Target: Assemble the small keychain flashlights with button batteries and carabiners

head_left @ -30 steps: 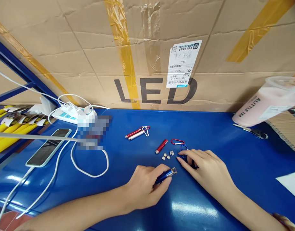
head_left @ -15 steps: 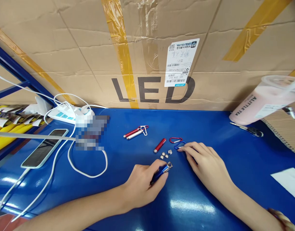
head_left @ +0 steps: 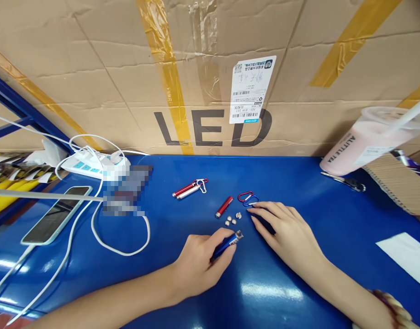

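My left hand (head_left: 203, 260) is closed around a small blue flashlight (head_left: 226, 244), its silver end pointing up and right. My right hand (head_left: 285, 228) has its fingers apart, fingertips just below a blue carabiner (head_left: 251, 201) that lies on the table. Against that one rests a red carabiner (head_left: 245, 196). A red flashlight tube (head_left: 224, 207) lies to the left of them. Several button cells (head_left: 230, 220) and a small silver cap (head_left: 238, 215) are grouped between the tube and my hands. Further left, a red flashlight (head_left: 185, 189) and a silver flashlight (head_left: 188, 192) lie side by side.
A large cardboard box (head_left: 120, 91) stands along the back of the blue table (head_left: 182, 219). Left are a phone (head_left: 57, 214), white cables and a power strip (head_left: 89, 167). A pink drink cup (head_left: 360, 141), keys (head_left: 350, 183) and white paper (head_left: 405, 256) are on the right.
My right fingers have let go of the blue carabiner and drawn slightly back; it now lies closer against the red one. My left hand keeps its hold on the blue flashlight. The view shifted slightly.
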Demonstrator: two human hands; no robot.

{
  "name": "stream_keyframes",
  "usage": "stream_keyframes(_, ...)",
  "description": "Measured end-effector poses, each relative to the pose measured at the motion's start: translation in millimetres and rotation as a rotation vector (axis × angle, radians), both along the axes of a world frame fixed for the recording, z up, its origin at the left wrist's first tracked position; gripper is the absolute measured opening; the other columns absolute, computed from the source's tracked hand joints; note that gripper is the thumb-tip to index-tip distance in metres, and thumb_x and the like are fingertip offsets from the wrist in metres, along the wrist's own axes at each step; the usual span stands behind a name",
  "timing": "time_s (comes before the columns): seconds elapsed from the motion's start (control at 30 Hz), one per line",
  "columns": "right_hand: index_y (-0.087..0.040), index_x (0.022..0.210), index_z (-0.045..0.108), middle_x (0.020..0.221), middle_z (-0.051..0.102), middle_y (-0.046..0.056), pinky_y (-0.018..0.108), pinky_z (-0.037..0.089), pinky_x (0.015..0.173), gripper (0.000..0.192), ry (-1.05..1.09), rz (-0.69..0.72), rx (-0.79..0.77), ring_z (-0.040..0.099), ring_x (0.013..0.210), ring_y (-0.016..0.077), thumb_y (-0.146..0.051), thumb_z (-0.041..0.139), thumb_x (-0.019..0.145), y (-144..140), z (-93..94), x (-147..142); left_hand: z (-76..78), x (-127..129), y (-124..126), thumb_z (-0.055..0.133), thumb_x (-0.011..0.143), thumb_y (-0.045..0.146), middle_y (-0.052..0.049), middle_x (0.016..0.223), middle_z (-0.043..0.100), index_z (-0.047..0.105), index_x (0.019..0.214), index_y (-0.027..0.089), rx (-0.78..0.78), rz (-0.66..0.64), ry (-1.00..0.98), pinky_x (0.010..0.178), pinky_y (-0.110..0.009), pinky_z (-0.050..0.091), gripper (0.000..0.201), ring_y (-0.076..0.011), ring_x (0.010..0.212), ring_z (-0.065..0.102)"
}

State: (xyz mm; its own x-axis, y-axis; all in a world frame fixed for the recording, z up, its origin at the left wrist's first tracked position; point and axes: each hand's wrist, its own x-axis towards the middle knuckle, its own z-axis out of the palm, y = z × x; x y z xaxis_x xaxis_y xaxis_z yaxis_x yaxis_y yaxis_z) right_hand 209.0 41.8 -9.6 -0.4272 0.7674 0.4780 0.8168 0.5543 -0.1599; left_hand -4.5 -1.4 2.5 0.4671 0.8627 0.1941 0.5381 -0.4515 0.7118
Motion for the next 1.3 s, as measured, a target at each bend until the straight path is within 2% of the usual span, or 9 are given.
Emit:
stream_keyframes(0.1, -0.021, 0.096, 0.068, 0.097, 0.071, 0.004, 0.034, 0.043, 0.073, 0.025, 0.163, 0.026, -0.071, 0.063, 0.087, 0.0202, -0.030, 0.045, 0.094, -4.4, 5.9, -3.8, -1.8, 0.1, 0.3, 0.042, 0.094, 0.027, 0.003, 0.056, 0.051, 0.060, 0.100, 0.015, 0.038, 0.023, -0.006, 0.047, -0.019, 0.034, 0.023, -0.0083, 0.044, 0.040)
stream_keyframes(0.17, -0.023, 0.088, 0.070, 0.088, 0.071, 0.002, 0.031, 0.045, 0.069, 0.025, 0.339, 0.050, -0.230, 0.064, 0.079, 0.0178, -0.033, 0.048, 0.092, -8.5, 11.7, -8.0, -3.2, 0.5, 0.8, 0.044, 0.094, 0.027, 0.001, 0.060, 0.058, 0.063, 0.101, 0.015, 0.079, 0.032, -0.021, 0.049, -0.019, 0.037, 0.024, -0.0090, 0.045, 0.045)
stream_keyframes(0.3, -0.021, 0.069, 0.070, 0.067, 0.066, 0.001, 0.024, 0.044, 0.049, 0.030, 0.599, 0.091, -0.630, 0.058, 0.057, 0.0134, -0.039, 0.053, 0.087, -15.9, 22.0, -17.5, -5.3, 1.3, 2.1, 0.046, 0.093, 0.026, 0.000, 0.059, 0.060, 0.065, 0.103, 0.015, 0.161, 0.030, -0.040, 0.049, -0.020, 0.039, 0.024, -0.0106, 0.047, 0.050)
stream_keyframes(0.4, -0.020, 0.065, 0.070, 0.061, 0.062, 0.001, 0.022, 0.040, 0.043, 0.030, 0.703, 0.119, -0.753, 0.053, 0.049, 0.0111, -0.040, 0.058, 0.083, -19.0, 25.0, -21.6, -6.5, 1.5, 3.0, 0.048, 0.093, 0.026, -0.001, 0.059, 0.061, 0.066, 0.107, 0.016, 0.188, 0.026, -0.057, 0.050, -0.021, 0.040, 0.025, -0.0115, 0.048, 0.051)
stream_keyframes(0.53, -0.019, 0.070, 0.072, 0.064, 0.063, 0.002, 0.022, 0.040, 0.042, 0.024, 0.820, 0.082, -0.816, 0.051, 0.047, 0.0097, -0.041, 0.066, 0.076, -20.9, 24.0, -22.7, -7.4, 1.6, 3.8, 0.049, 0.093, 0.027, 0.001, 0.055, 0.057, 0.067, 0.105, 0.015, 0.220, 0.080, -0.053, 0.048, -0.022, 0.039, 0.025, -0.0113, 0.045, 0.048)
stream_keyframes(0.67, -0.018, 0.063, 0.069, 0.057, 0.060, 0.000, 0.021, 0.039, 0.043, 0.028, 0.872, 0.089, -0.916, 0.051, 0.047, 0.0091, -0.042, 0.066, 0.076, -21.4, 22.7, -21.9, -7.3, 2.0, 2.6, 0.047, 0.095, 0.030, 0.004, 0.049, 0.049, 0.068, 0.101, 0.016, 0.328, 0.040, 0.029, 0.043, -0.023, 0.032, 0.026, -0.0106, 0.041, 0.042)
stream_keyframes(0.83, -0.018, 0.070, 0.071, 0.062, 0.060, 0.001, 0.019, 0.039, 0.039, 0.023, 0.916, 0.123, -1.003, 0.054, 0.048, 0.0088, -0.040, 0.068, 0.075, -21.6, 21.8, -23.4, -7.2, 3.1, 0.8, 0.048, 0.095, 0.031, 0.004, 0.048, 0.051, 0.068, 0.097, 0.015, 0.376, 0.051, 0.034, 0.042, -0.023, 0.031, 0.026, -0.0098, 0.039, 0.043)
stream_keyframes(1.13, -0.019, 0.073, 0.072, 0.067, 0.056, 0.000, 0.017, 0.042, 0.034, 0.022, 0.998, 0.106, -0.995, 0.056, 0.046, 0.0085, -0.041, 0.070, 0.073, -24.2, 21.1, -28.9, -6.5, 2.9, -1.9, 0.046, 0.095, 0.030, 0.002, 0.049, 0.057, 0.067, 0.094, 0.013, 0.380, 0.062, 0.009, 0.042, -0.024, 0.031, 0.027, -0.0104, 0.038, 0.048)
stream_keyframes(1.3, -0.020, 0.070, 0.072, 0.063, 0.055, 0.000, 0.017, 0.041, 0.033, 0.022, 0.960, 0.075, -0.923, 0.054, 0.044, 0.0081, -0.041, 0.069, 0.074, -26.1, 22.6, -29.0, -7.9, 2.0, 0.1, 0.047, 0.094, 0.029, 0.003, 0.050, 0.055, 0.066, 0.095, 0.014, 0.342, 0.040, 0.004, 0.042, -0.024, 0.030, 0.024, -0.0100, 0.038, 0.047)
